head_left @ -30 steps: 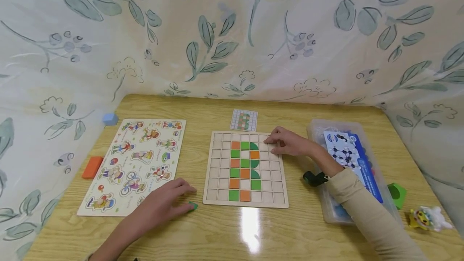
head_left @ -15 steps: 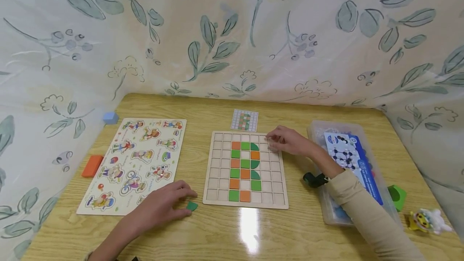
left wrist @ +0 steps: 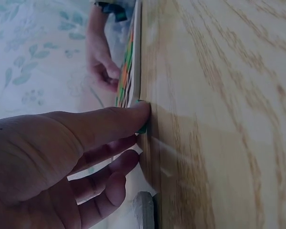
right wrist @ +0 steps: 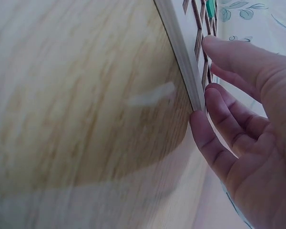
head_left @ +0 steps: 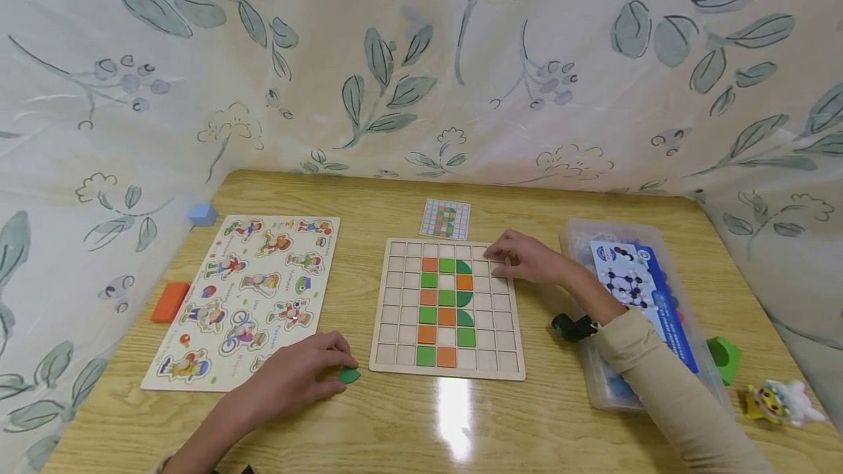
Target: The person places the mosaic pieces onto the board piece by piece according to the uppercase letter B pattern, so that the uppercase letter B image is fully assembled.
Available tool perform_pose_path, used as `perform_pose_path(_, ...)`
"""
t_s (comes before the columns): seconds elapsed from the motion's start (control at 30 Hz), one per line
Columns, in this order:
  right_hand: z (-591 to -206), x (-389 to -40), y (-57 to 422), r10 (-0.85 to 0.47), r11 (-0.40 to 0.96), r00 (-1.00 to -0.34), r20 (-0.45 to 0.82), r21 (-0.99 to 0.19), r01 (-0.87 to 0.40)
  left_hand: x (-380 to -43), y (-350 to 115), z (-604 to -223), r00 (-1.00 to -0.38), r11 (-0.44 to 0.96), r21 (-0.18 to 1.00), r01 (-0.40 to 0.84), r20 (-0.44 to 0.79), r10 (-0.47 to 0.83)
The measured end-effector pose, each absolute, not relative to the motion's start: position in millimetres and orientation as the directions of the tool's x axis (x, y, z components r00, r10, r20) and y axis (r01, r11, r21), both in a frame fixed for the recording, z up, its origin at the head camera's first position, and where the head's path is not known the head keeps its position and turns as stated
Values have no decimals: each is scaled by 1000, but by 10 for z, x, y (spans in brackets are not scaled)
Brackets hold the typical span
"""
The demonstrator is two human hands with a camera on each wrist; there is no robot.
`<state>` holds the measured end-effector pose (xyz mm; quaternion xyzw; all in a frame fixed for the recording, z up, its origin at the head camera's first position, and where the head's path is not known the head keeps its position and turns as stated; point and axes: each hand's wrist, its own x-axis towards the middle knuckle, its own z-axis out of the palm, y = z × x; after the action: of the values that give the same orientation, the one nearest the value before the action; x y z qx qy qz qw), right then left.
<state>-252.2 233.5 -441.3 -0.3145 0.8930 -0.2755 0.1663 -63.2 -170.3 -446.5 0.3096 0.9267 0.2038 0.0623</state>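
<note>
In the head view my left hand is low on the table, left of the wooden grid board. Its thumb and fingers pinch a small green quarter-circle tile, which sits mostly behind the thumb tip in the left wrist view. My right hand rests at the board's upper right corner, fingers loosely bent and holding nothing; the right wrist view has its fingertips at the board's edge. Orange squares, green squares and green quarter-circle tiles form a pattern in the board's middle columns. Behind the board lies a small pattern card.
A picture puzzle board lies at the left, beside an orange block and a blue block. At the right stand a lidded plastic box, a green block and a small toy figure. Patterned cloth hangs behind.
The green tile has shifted from the left thumb's tip to between thumb and fingers. My right hand moved its fingers slightly but stays at the board's corner.
</note>
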Motion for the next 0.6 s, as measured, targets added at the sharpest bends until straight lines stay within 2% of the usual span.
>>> perform_pose_path(0.17, -4408, -2523, 2339, -651, 656, -749, -121, -588, -474, -630, -1693, -4444, -799, 727, 418, 545, -2, 601)
perform_pose_path(0.47, -4410, -2527, 2340, -650, 661, -749, -129, -583, -473, -602, -1641, -4418, -795, 751, 301, 588, 39, 606)
perform_pose_path(0.6, -4399, -2518, 2327, -652, 659, -748, -127, -583, -475, -588, -1638, -4421, -797, 757, 294, 583, 30, 603)
